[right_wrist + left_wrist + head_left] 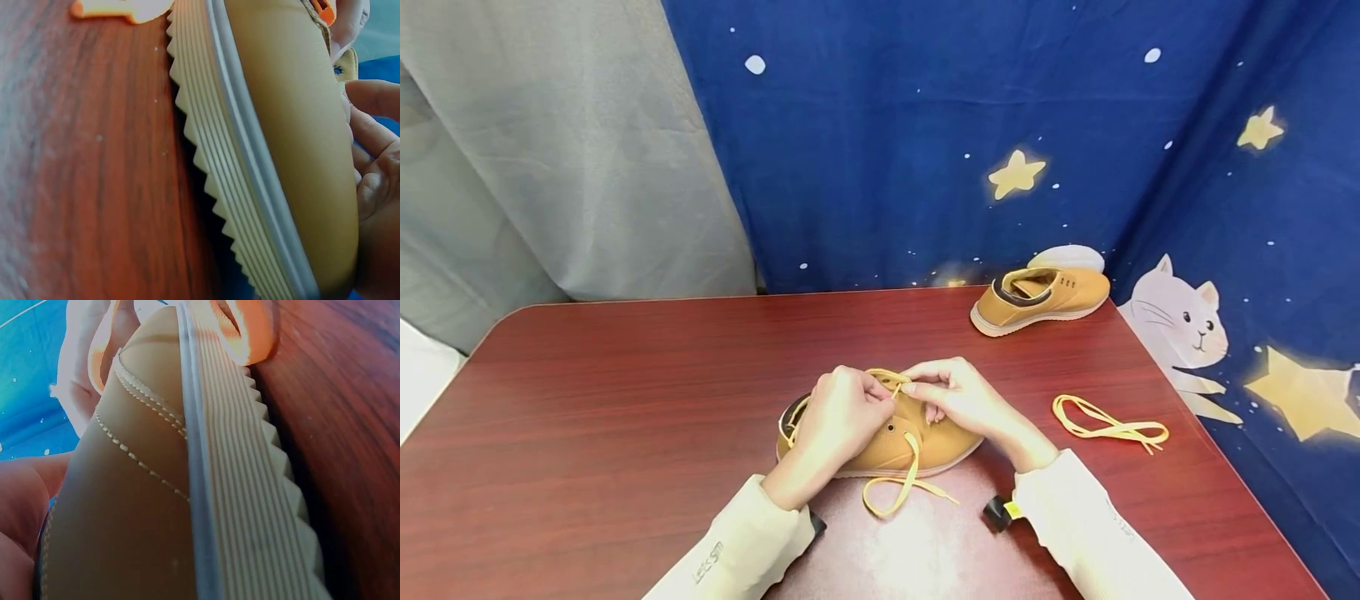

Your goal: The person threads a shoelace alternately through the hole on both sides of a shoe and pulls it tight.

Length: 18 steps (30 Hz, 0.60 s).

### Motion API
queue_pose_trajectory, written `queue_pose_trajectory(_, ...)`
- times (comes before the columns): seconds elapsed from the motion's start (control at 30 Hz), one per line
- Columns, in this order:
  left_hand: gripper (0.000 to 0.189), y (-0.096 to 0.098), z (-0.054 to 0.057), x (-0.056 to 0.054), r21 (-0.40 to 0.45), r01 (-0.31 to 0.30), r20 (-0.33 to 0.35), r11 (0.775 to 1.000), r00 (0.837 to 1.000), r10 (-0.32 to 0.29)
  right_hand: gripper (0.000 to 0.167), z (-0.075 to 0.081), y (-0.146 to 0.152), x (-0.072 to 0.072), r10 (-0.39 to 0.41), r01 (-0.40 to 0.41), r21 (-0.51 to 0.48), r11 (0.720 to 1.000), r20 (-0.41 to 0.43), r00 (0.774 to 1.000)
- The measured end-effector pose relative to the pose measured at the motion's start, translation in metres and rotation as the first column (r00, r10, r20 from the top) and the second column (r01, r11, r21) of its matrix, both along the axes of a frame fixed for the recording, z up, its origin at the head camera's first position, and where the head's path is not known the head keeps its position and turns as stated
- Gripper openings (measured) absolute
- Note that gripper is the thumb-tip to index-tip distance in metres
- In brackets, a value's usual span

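Note:
A tan shoe (951, 446) sits on the table under both hands, its toe to the right and its ribbed pale sole (219, 144) toward the person. A yellow shoelace (913, 467) comes out of a near-side eyelet and trails onto the tabletop. Above the shoe's opening, my left hand (844, 412) pinches another stretch of this lace between thumb and curled fingers. My right hand (958, 396) reaches over the toe, thumb and index finger pinching the lace by the far-side eyelets. In the left wrist view, the shoe's stitched side (137, 481) hides most of the fingers.
A second tan shoe (1078, 292), with no lace in its eyelets, stands at the table's back right corner. Another yellow lace (1108, 431) lies folded on the right side of the reddish-brown table (625, 417). Blue starred curtain (887, 150) hangs behind.

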<state>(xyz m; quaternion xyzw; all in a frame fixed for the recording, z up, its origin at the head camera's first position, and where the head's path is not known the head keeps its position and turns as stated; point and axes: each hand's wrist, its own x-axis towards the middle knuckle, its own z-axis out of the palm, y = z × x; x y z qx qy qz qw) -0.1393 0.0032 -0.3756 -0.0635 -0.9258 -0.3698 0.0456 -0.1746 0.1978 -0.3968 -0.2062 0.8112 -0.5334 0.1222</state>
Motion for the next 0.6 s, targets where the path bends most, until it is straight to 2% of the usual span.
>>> queue_pose_trajectory(0.3,0.022,0.0002,0.0009,0.0003,-0.024,0.011,0.008,1.000,1.000,-0.011,0.025,0.0005,-0.0003,-0.0003,-0.002,0.001,-0.023,1.000,-0.036,0.999)
queue_pose_trajectory(0.53,0.016,0.0031,0.0006,0.0005,-0.024,0.019,-0.011,1.000,1.000,-0.019,0.036,0.0014,-0.0038,-0.0013,-0.082,0.083,-0.009,0.997,0.050,0.995)
queue_pose_trajectory(0.6,0.016,0.0033,0.0003,0.0013,-0.028,0.016,-0.015,0.999,1.000,-0.016,0.033,0.0014,-0.0050,-0.0015,-0.091,0.092,-0.009,0.996,0.066,0.994)
